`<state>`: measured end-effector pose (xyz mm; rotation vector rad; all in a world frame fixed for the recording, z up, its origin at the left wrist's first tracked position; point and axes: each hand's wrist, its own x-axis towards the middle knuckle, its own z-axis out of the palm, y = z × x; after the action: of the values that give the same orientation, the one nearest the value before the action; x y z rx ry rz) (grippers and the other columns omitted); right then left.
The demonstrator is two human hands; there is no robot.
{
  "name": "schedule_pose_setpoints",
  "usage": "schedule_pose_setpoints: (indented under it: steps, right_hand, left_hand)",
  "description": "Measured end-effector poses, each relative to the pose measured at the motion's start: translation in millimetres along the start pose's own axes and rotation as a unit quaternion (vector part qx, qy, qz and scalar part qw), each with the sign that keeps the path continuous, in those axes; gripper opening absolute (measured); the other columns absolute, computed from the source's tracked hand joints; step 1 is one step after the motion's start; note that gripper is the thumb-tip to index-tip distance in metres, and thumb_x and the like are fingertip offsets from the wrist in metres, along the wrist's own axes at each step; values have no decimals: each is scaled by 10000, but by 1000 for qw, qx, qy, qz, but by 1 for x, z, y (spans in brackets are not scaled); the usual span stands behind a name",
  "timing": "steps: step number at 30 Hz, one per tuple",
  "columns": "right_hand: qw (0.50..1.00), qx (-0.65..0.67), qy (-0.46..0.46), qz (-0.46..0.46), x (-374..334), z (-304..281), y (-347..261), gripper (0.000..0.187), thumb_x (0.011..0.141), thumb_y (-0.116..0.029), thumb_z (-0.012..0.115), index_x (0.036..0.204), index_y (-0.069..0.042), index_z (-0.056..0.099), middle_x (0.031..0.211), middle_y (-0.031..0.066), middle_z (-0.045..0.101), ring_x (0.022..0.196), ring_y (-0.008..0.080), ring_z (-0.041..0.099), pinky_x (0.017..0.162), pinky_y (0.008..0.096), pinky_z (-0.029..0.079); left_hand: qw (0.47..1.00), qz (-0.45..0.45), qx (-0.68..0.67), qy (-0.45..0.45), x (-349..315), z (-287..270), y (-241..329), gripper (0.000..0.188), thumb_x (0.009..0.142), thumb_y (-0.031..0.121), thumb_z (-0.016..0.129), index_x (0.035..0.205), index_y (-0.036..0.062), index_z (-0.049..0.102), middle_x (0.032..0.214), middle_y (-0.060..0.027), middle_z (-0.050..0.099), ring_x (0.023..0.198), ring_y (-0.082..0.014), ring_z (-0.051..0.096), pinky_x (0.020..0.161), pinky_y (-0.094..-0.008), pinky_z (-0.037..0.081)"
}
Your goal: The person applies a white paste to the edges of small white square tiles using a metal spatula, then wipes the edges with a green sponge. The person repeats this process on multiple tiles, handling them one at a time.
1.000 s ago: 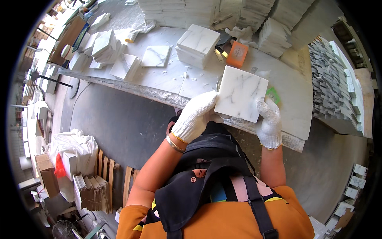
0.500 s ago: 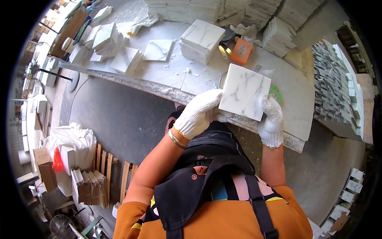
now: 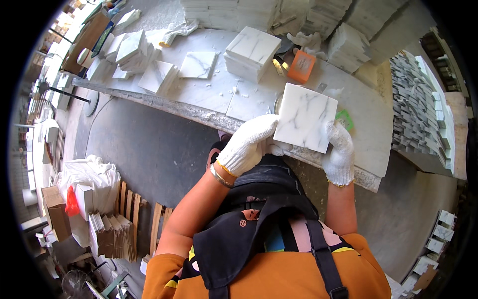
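Note:
A square white marble tile [image 3: 305, 117] with grey veins is held above the front edge of the stone-topped table [image 3: 209, 94]. My left hand [image 3: 249, 142], in a white knitted glove, grips its left edge and lower corner. On its right edge my right hand [image 3: 339, 153], gloved the same way, has closed. Some fingers of both hands are hidden beneath the tile. Behind it stand a stack of similar tiles [image 3: 252, 52] and an orange block [image 3: 301, 66]. A green piece [image 3: 344, 120] lies on the table just right of the tile.
To the left lie a single tile [image 3: 197, 65], a short tile stack [image 3: 158, 77] and a leaning pile [image 3: 133, 52]. A loose glove [image 3: 178, 32] rests farther back. Tall tile stacks [image 3: 348, 47] line the far side. Wrapped boxes [image 3: 92, 184] and wooden slats [image 3: 130, 212] stand on the floor at left.
The tile has tipped slightly, its far edge now a little lower in the picture. Both hands keep their hold and have barely moved.

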<state>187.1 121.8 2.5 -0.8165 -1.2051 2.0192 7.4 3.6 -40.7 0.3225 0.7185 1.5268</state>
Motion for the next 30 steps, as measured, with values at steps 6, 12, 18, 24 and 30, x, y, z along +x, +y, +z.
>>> schedule_pose_setpoints:
  steps: [6,12,18,24,30]
  right_hand:
    - [1000,20,-8,-3,0,-2,-1,585,901,-336,676,1302,63,526,1107,82,650,971,154,636,836,302,516]
    - [999,27,-31,2,1,-14,2,621,895,-305,683,1350,71,487,1189,79,624,1067,164,610,951,323,482]
    - [998,46,-39,-12,-2,-10,-4,477,921,-221,655,1290,66,558,1127,72,638,1029,146,614,926,310,488]
    - [999,-6,-44,19,-2,-15,-4,577,870,-294,682,1277,87,534,1116,82,637,1007,155,620,899,302,495]
    - [995,-39,-77,55,-3,-17,-6,457,899,-267,650,1184,85,593,1004,70,653,902,125,622,818,277,508]
  left_hand:
    - [999,5,-2,34,-3,2,1,408,936,275,657,1246,17,594,1055,-98,665,914,-209,617,736,-351,497]
    - [998,13,50,27,-2,0,3,404,941,258,650,1243,-6,596,1014,-84,665,848,-185,626,701,-317,508]
    - [996,17,79,46,-3,12,9,428,940,279,652,1248,-12,592,1011,-68,662,840,-162,621,687,-296,510]
    - [997,23,50,47,0,4,6,442,946,301,634,1259,-8,589,1015,-45,662,871,-126,611,731,-265,497]
    - [995,1,92,25,-5,9,16,426,922,243,662,1252,-16,590,1014,-43,673,895,-123,628,753,-261,495]
